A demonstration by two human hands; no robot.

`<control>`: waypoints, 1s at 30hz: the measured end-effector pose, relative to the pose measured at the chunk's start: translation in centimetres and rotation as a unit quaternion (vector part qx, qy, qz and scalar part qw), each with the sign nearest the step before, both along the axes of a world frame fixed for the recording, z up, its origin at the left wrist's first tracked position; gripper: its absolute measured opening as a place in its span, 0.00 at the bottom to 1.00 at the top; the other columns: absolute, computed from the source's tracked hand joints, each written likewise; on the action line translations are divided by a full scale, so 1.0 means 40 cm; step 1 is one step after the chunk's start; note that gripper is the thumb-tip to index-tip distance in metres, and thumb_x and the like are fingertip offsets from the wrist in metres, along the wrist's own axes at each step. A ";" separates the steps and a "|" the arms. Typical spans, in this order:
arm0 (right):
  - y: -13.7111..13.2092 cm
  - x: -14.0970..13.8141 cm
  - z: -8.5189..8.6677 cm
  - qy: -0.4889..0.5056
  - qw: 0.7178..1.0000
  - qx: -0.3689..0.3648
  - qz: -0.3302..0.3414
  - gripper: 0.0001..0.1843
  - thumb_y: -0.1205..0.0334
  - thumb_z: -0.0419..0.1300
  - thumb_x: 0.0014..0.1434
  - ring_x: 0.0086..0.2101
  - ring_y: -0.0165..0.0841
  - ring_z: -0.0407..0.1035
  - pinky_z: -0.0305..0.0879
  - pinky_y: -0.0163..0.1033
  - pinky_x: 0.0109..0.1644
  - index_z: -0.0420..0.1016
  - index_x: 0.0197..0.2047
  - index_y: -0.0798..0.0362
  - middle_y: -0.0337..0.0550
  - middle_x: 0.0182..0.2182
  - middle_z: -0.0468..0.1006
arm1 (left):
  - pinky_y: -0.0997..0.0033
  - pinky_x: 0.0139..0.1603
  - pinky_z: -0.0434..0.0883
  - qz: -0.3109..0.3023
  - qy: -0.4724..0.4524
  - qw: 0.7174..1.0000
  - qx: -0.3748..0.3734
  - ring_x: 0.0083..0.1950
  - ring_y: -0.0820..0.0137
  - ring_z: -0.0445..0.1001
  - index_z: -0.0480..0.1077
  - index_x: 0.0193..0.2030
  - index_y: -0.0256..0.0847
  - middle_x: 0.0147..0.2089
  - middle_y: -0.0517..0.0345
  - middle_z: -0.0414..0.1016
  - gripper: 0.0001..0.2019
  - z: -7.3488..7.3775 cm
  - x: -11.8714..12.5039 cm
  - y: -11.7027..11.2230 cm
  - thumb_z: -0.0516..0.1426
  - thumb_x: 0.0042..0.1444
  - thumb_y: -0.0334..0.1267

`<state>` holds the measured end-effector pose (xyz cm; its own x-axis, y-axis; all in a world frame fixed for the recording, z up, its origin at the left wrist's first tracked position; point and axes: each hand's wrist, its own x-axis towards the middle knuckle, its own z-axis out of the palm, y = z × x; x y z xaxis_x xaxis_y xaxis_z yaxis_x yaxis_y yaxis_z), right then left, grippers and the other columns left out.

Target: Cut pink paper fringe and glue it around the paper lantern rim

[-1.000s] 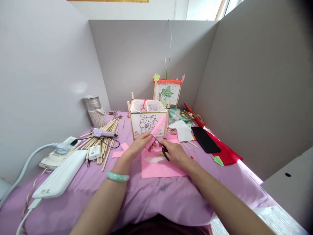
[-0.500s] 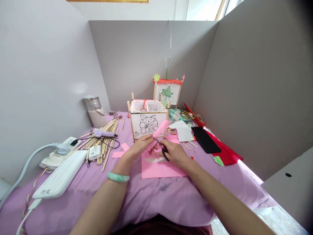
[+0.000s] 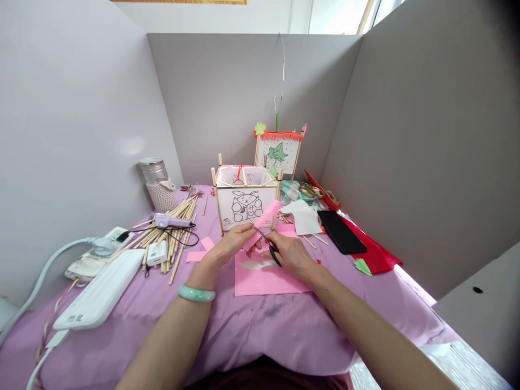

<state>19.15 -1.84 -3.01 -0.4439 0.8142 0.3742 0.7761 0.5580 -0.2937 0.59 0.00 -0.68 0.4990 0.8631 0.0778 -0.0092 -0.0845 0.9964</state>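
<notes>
My left hand point(image 3: 239, 241) pinches a strip of pink paper point(image 3: 266, 215) whose upper part is cut into a fringe. My right hand point(image 3: 290, 251) is closed round the black handles of a pair of scissors point(image 3: 273, 253), and their blades lie across the strip close to my left fingers. Under both hands rests a larger sheet of pink paper point(image 3: 260, 284) with a pale patch on it. Just behind stands a lantern frame point(image 3: 246, 203) of wooden sticks with white panels, the front one bearing a drawn rabbit-like figure.
A second lantern point(image 3: 280, 151) with red fringe stands at the back. On the left lie wooden sticks point(image 3: 179, 238), a lilac glue gun point(image 3: 173, 221), a white power strip point(image 3: 99, 290) and a jar point(image 3: 158, 184). A black phone point(image 3: 342, 232) and red paper point(image 3: 376, 252) lie right.
The scissor blades have shifted slightly against the pink strip. Otherwise both hands stay in nearly the same place, still holding the strip and the scissors.
</notes>
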 end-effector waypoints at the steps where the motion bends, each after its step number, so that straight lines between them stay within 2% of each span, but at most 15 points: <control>1: 0.000 0.000 0.000 -0.001 1.000 0.001 0.000 0.15 0.52 0.59 0.56 0.30 0.31 0.70 0.55 0.33 0.32 0.69 0.42 0.52 0.41 0.32 0.76 | 0.73 0.23 0.66 0.000 0.000 1.000 0.001 0.23 0.74 0.68 0.66 0.31 0.35 0.28 0.54 0.72 0.13 0.000 0.000 0.000 0.55 0.54 0.46; 9: 0.000 0.002 0.000 0.015 1.000 0.004 0.004 0.15 0.52 0.60 0.56 0.32 0.33 0.71 0.55 0.32 0.32 0.69 0.42 0.51 0.40 0.34 0.77 | 0.72 0.25 0.67 0.005 0.010 1.000 0.010 0.23 0.74 0.68 0.66 0.31 0.35 0.29 0.53 0.72 0.12 0.004 -0.001 -0.001 0.54 0.55 0.44; 16: 0.005 0.004 -0.007 0.016 1.000 0.009 0.002 0.16 0.50 0.61 0.55 0.29 0.31 0.69 0.54 0.32 0.31 0.69 0.41 0.52 0.39 0.32 0.76 | 0.73 0.25 0.67 0.006 0.016 1.000 0.022 0.24 0.75 0.68 0.66 0.32 0.35 0.29 0.54 0.72 0.12 0.002 -0.003 0.001 0.54 0.55 0.44; 26: 0.002 0.013 -0.010 0.027 0.999 0.005 0.028 0.19 0.47 0.61 0.54 0.31 0.30 0.68 0.54 0.32 0.31 0.68 0.43 0.50 0.39 0.34 0.74 | 0.75 0.23 0.66 0.074 -0.010 0.997 0.022 0.24 0.75 0.67 0.67 0.32 0.35 0.27 0.56 0.71 0.13 0.013 -0.002 -0.004 0.55 0.54 0.45; 30: 0.003 0.010 -0.010 0.016 0.999 0.009 0.026 0.18 0.49 0.61 0.54 0.31 0.31 0.68 0.54 0.32 0.31 0.68 0.42 0.51 0.39 0.33 0.74 | 0.74 0.23 0.66 0.075 -0.015 0.997 0.022 0.24 0.74 0.67 0.67 0.32 0.35 0.27 0.56 0.71 0.13 0.012 -0.001 -0.003 0.55 0.54 0.45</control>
